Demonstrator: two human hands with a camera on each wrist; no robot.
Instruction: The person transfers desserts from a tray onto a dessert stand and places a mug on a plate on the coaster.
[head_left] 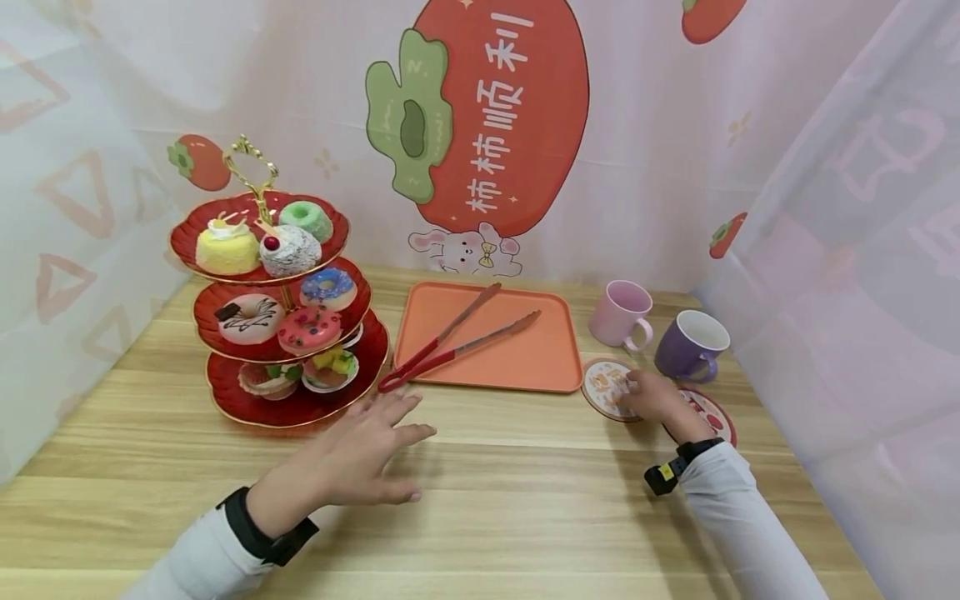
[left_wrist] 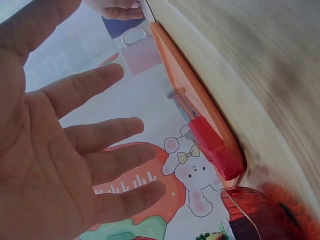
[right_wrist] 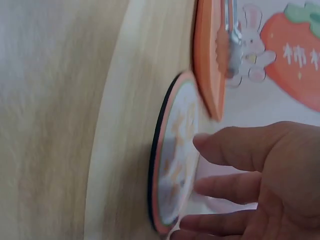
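My right hand hovers at the near right side of a round coaster with an orange and white print. In the right wrist view, its thumb and fingers are extended close over the coaster's face; whether they touch it, I cannot tell. A second coaster with a red rim lies partly hidden behind that hand. My left hand is held above the table with fingers spread, holding nothing. Just beyond it are the red handles of metal tongs, which lie on an orange tray.
A three-tiered red stand with toy cakes, donuts and tarts stands at the left. Behind the coasters are a pink mug and a purple mug. Patterned curtains enclose the wooden table at the back and sides.
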